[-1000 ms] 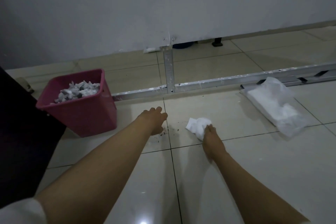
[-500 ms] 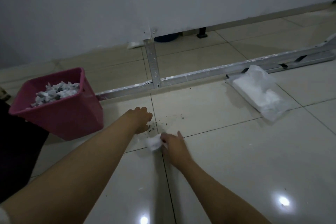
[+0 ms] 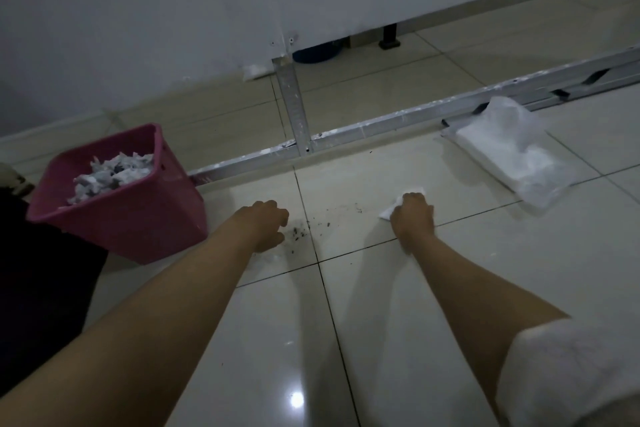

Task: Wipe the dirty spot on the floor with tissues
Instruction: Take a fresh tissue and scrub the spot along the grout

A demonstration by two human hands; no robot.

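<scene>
Dark crumbs and specks [image 3: 300,231] lie scattered on the pale floor tiles, thickest beside a tile joint. My right hand [image 3: 412,215] grips a white tissue [image 3: 403,199] and presses it on the floor to the right of the specks. My left hand [image 3: 266,224] rests knuckles up on the floor just left of the dirt, its fingers curled under and out of sight; whether it holds anything is hidden. A plastic pack of white tissues [image 3: 509,152] lies on the floor at the far right.
A pink bin [image 3: 138,218] full of crumpled used tissues stands on the left. A metal frame rail [image 3: 381,128] runs across the floor behind the dirt, under a white panel. A dark object fills the left edge.
My right hand has swept the tissue from the left, near my left hand, back to the right of the specks. The left hand has stayed in place.
</scene>
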